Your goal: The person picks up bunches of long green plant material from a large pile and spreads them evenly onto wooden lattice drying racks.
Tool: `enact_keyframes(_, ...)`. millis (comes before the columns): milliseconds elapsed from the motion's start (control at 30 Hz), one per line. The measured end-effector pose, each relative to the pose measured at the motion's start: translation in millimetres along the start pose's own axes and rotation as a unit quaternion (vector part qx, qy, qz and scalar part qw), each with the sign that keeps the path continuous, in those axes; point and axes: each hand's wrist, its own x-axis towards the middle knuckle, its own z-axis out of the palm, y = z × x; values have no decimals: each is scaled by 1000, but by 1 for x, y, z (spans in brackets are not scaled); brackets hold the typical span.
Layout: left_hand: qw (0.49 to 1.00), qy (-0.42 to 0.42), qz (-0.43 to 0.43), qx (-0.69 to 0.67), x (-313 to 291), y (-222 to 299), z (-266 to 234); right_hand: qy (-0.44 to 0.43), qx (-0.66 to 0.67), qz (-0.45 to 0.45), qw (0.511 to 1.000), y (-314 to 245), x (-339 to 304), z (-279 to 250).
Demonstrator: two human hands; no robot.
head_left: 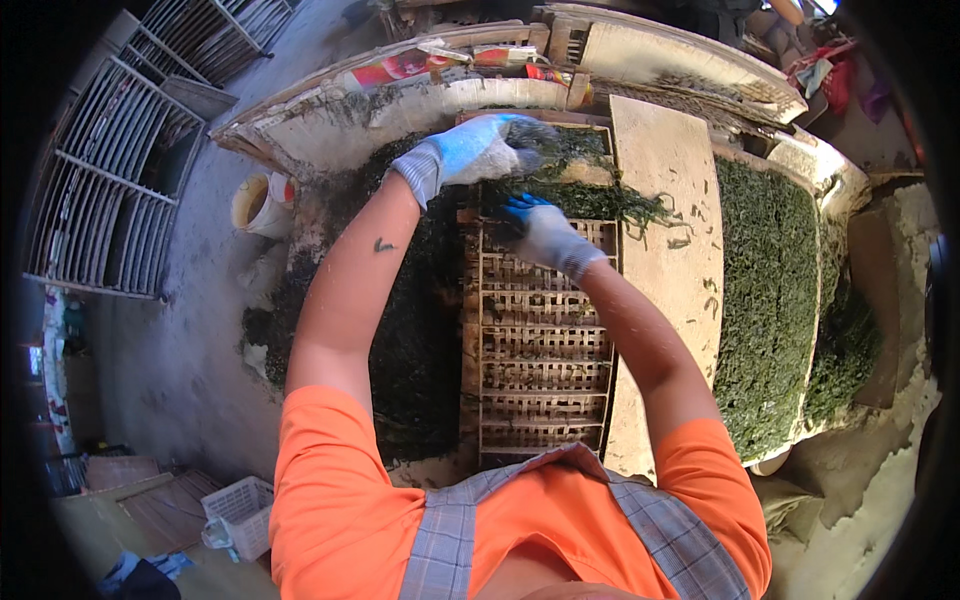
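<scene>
A wooden frame with a woven slat lattice [545,345] lies in front of me. Dark green, wet-looking leafy strands [580,200], perhaps seaweed, cover its far end. Over that end is my left hand [490,148] in a white and blue glove, its fingers smeared by motion among the strands. Just nearer and to the right, my right hand [548,232] wears a similar glove. Its blue fingers stretch out, apart, at the edge of the strands, with no grip visible. Left of the frame spreads a large dark heap of the same strands [415,330].
A pale board [668,250] with scattered bits lies right of the frame. Beyond it is a panel covered with green strands [765,300]. A bucket [262,205] stands at left near metal racks [120,180]. A white plastic basket [245,510] sits lower left. Wooden boards [690,65] border the far side.
</scene>
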Motion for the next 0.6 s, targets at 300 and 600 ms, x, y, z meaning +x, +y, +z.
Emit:
enact_keyframes(300,726,443,131,-509,-28,-105,105,156,-309,-107,932,43,-47,-42)
enact_keyframes(600,774,539,40,-329,-69,-111,106,123,-164,151,967,-26,7,-50)
